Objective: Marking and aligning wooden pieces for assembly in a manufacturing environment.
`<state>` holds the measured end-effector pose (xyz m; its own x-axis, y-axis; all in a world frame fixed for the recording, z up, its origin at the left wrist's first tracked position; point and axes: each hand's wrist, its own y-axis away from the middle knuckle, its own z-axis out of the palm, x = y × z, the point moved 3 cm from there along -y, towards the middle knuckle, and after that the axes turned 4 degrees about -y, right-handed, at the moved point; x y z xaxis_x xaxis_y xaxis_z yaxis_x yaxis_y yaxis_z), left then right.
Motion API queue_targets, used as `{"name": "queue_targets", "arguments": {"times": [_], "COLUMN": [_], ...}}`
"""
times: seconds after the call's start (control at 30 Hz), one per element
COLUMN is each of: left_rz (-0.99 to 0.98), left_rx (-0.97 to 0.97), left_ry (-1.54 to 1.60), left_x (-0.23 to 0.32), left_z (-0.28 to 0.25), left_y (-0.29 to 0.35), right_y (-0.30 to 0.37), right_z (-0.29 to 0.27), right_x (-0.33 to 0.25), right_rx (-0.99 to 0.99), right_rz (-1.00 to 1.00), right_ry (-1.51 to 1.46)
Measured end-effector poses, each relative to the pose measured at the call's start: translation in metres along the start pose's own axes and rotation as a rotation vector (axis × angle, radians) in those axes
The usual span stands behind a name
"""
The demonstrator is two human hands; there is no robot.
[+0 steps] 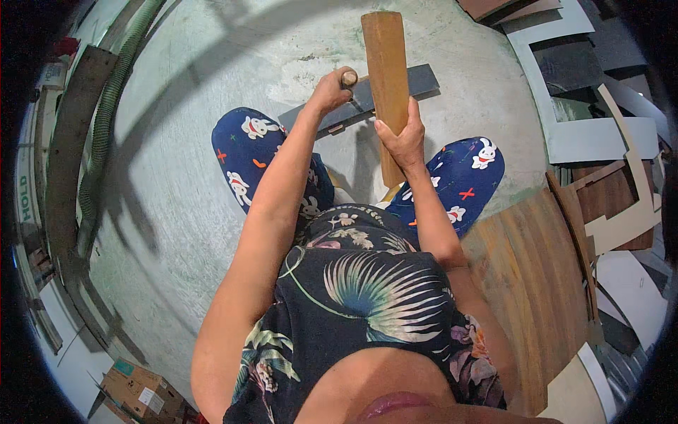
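Seated over a concrete floor (212, 71), the left hand (332, 88) gripped a tool handle (348, 78) while the right hand (404, 138) clasped an upright wooden board (385, 63) above a grey strip (424, 78), work apparently unfinished.

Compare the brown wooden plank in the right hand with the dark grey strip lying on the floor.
The brown wooden plank stands nearly upright, gripped by the right hand; the dark grey strip lies flat on the concrete floor. The plank looks warm brown, the strip dull grey. Both are long, narrow and straight-edged.
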<state>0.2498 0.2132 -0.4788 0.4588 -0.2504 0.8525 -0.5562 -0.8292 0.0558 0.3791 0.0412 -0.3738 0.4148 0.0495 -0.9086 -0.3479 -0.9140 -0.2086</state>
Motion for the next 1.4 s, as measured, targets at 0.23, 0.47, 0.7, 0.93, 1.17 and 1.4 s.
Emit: {"name": "queue_targets", "arguments": {"times": [0.23,0.47,0.7,0.93,1.17,1.4], "left_rz": [-0.014,-0.010,-0.030,-0.034,-0.047,-0.012], "left_rx": [0.020,0.063,0.089,0.117,0.146,0.187], "left_ry": [0.062,0.012,0.010,0.026,-0.017,0.044], "left_x": [0.000,-0.002,0.001,-0.001,0.005,0.003], "left_z": [0.003,0.008,0.009,0.010,0.008,0.011], "left_y": [0.000,0.001,0.004,0.005,0.009,0.009], "right_y": [0.000,0.000,0.000,-0.001,-0.001,-0.001], "right_z": [0.000,0.000,0.001,0.002,0.001,0.002], "right_x": [0.002,0.002,0.001,-0.001,0.002,0.002], "right_rx": [0.009,-0.006,0.008,-0.008,-0.017,-0.020], "right_rz": [-0.018,0.006,-0.004,-0.014,-0.005,0.003], "right_ry": [-0.014,-0.020,-0.005,-0.004,-0.007,-0.022]}}
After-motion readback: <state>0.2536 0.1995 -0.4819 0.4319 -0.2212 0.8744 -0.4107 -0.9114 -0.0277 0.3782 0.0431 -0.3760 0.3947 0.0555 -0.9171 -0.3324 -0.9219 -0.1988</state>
